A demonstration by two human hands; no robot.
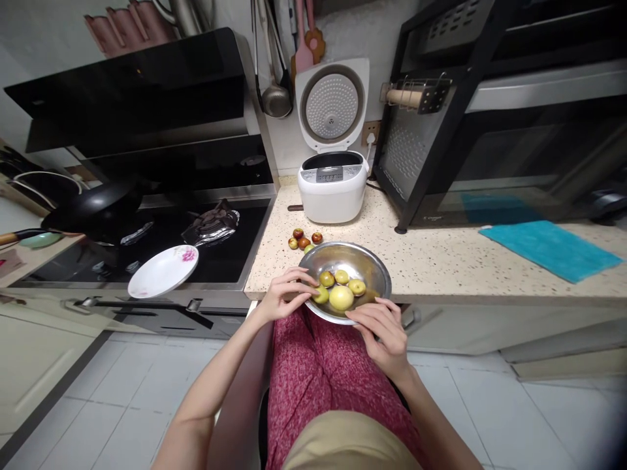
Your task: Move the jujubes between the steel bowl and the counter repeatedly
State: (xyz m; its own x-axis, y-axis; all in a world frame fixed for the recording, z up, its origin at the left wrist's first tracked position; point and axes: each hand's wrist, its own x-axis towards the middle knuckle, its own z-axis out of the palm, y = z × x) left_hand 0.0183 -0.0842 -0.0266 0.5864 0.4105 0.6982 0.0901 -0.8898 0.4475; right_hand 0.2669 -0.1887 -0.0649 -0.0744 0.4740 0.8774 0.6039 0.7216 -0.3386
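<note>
A steel bowl (375,267) sits at the counter's front edge with several yellow-green jujubes (341,298) in it. My left hand (284,294) reaches over the bowl's left rim, its fingertips and thumb closed around a green jujube (321,295) at the left side. At the near right rim, my right hand (385,333) grips the bowl, fingers over the edge and thumb below on the outside. Just behind the bowl lies a small group of red-brown and green jujubes (304,243) on the counter.
A white rice cooker (333,196) stands behind with its lid raised. Left is a gas stove (240,254) with a white flowered plate (164,271) at its front and a black wok (98,209). A blue cloth (553,248) lies right, before a black rack (416,176) with an oven.
</note>
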